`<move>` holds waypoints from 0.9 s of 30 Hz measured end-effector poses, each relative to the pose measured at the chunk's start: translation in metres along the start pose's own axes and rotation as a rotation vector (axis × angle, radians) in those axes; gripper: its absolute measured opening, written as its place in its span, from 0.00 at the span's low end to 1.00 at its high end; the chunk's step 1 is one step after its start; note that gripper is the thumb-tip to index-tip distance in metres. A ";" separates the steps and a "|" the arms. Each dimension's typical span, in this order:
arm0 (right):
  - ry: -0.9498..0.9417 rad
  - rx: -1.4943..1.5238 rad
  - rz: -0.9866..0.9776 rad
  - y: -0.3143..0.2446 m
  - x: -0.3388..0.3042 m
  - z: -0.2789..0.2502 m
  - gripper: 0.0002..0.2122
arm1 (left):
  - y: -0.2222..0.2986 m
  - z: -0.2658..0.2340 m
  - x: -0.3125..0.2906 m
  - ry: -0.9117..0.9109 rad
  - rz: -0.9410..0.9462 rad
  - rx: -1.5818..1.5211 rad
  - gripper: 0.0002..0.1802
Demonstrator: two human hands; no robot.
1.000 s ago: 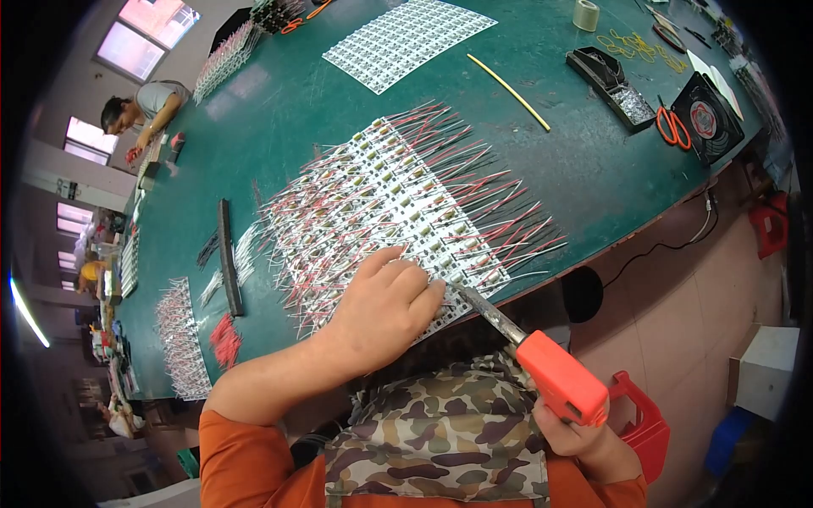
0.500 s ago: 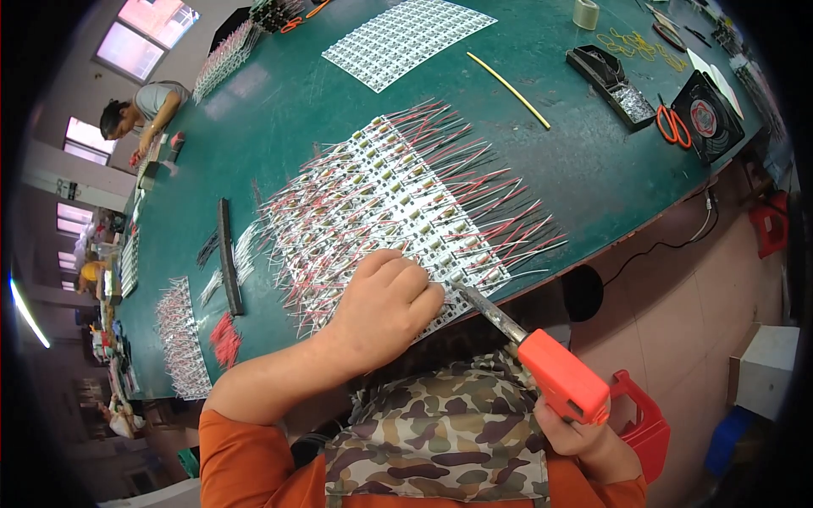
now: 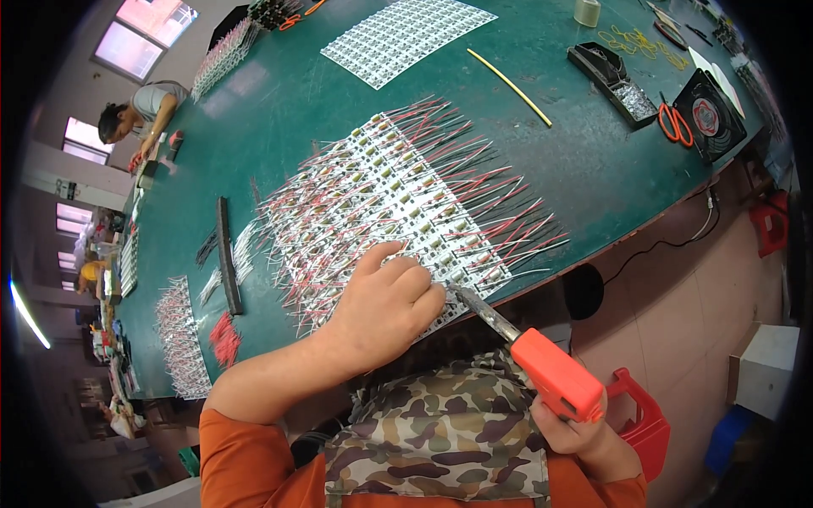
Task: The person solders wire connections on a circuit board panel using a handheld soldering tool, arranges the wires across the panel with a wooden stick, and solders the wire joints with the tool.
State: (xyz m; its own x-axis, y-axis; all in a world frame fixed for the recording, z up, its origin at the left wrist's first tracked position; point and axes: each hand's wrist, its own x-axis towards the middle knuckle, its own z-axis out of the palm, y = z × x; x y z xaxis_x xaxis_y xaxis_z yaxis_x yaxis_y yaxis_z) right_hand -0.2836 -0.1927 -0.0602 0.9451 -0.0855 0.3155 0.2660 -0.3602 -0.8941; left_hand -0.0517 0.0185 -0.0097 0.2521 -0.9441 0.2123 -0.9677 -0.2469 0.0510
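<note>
A large white circuit board panel [image 3: 428, 212] lies on the table before me, with rows of small parts and many thin red and white wires [image 3: 500, 199] sticking out along its sides. My left hand [image 3: 385, 306] rests over its near edge, fingers curled and pressed together; whatever they pinch is hidden. From the right, my right hand [image 3: 576, 433] grips a soldering iron [image 3: 555, 372] with a red-orange handle. The metal tip meets the near part of the panel, close beside my left fingertips.
On the green table [image 3: 279, 118] lie a bare board panel [image 3: 406, 38], a yellow tube [image 3: 510, 87], a black tray [image 3: 611, 85], orange-handled scissors [image 3: 675, 124], a black fan [image 3: 713, 117], a dark bar [image 3: 227, 254] and red wires [image 3: 225, 340]. A co-worker [image 3: 148, 114] leans over the far left.
The soldering iron and my right hand have shifted slightly left. My left index finger has lifted and stretched a little; the panel stays in place.
</note>
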 end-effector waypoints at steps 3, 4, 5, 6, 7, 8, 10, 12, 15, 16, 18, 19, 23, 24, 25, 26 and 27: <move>0.002 0.010 -0.014 -0.001 0.002 0.000 0.28 | 0.000 0.000 0.001 -0.011 0.000 0.007 0.06; -0.008 0.035 0.001 -0.001 0.003 0.000 0.28 | 0.000 0.000 0.001 -0.013 0.000 0.010 0.06; 0.000 0.035 0.000 -0.002 0.003 0.000 0.28 | 0.000 0.000 0.001 -0.016 0.000 0.012 0.06; 0.002 0.052 0.004 -0.002 0.003 0.001 0.28 | 0.000 0.000 0.001 -0.016 0.000 0.011 0.06; -0.002 0.065 0.003 -0.002 0.003 0.001 0.29 | 0.000 0.000 0.002 -0.009 0.001 0.011 0.06; 0.004 0.070 0.009 -0.002 0.003 0.001 0.29 | 0.001 0.001 0.002 -0.002 0.001 0.010 0.06; -0.010 0.056 0.006 -0.002 0.002 0.001 0.29 | 0.001 0.001 0.002 -0.011 0.000 0.010 0.06; -0.011 0.033 0.003 -0.003 0.002 0.001 0.29 | 0.001 0.000 0.002 -0.021 -0.002 0.009 0.05; -0.027 0.018 0.010 -0.004 0.003 -0.001 0.29 | 0.001 0.000 0.002 -0.024 -0.006 0.011 0.05; -0.038 0.031 0.015 -0.004 0.004 -0.001 0.30 | 0.001 0.000 0.002 -0.027 -0.003 0.015 0.05; -0.020 0.008 -0.002 -0.004 0.004 0.000 0.30 | 0.001 0.000 0.003 -0.031 0.000 0.018 0.05; -0.007 -0.007 -0.025 -0.004 0.005 0.000 0.30 | 0.002 0.000 0.003 -0.030 -0.001 0.019 0.05; -0.019 0.016 -0.007 -0.005 0.004 -0.001 0.30 | 0.002 0.000 0.004 -0.026 0.000 0.017 0.05; -0.016 0.022 0.016 -0.006 0.003 -0.001 0.29 | 0.002 0.000 0.004 -0.026 -0.001 0.017 0.05; -0.019 0.037 0.018 -0.006 0.003 -0.003 0.29 | 0.002 -0.001 0.004 -0.031 0.003 0.025 0.05; -0.015 0.029 0.039 -0.006 0.003 -0.003 0.29 | 0.002 -0.001 0.004 -0.037 0.006 0.033 0.04; -0.014 0.005 0.009 -0.006 0.003 -0.005 0.29 | 0.002 -0.001 0.004 -0.037 0.006 0.033 0.04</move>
State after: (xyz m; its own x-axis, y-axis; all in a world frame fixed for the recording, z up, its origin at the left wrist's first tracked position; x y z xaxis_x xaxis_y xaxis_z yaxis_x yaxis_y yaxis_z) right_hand -0.2833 -0.1953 -0.0526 0.9500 -0.0757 0.3029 0.2583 -0.3545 -0.8987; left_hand -0.0525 0.0145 -0.0078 0.2466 -0.9530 0.1762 -0.9687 -0.2474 0.0178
